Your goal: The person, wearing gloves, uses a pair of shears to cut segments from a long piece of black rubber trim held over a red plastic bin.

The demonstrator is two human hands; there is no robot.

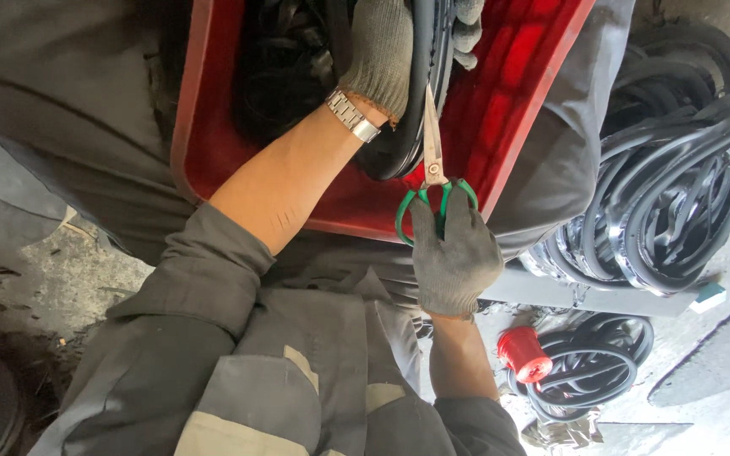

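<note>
My left hand (378, 51), in a grey knit glove with a metal wristwatch (352, 116) below it, grips a black rubber strip (399, 152) that curves over a red plastic tray (509, 93). In my right hand (454, 253), also gloved, are green-handled scissors (433, 148). Their fingers are through the handles and the blades point up along the strip's edge, just below the left hand. The blades look nearly closed against the rubber.
More black rubber pieces (285, 59) lie in the tray, which rests on my lap in grey work clothes. A big pile of looped black rubber seals (678, 194) sits at the right, a smaller coil (589, 371) with a red cap-like object (524, 355) below it. The concrete floor (52, 270) is dirty.
</note>
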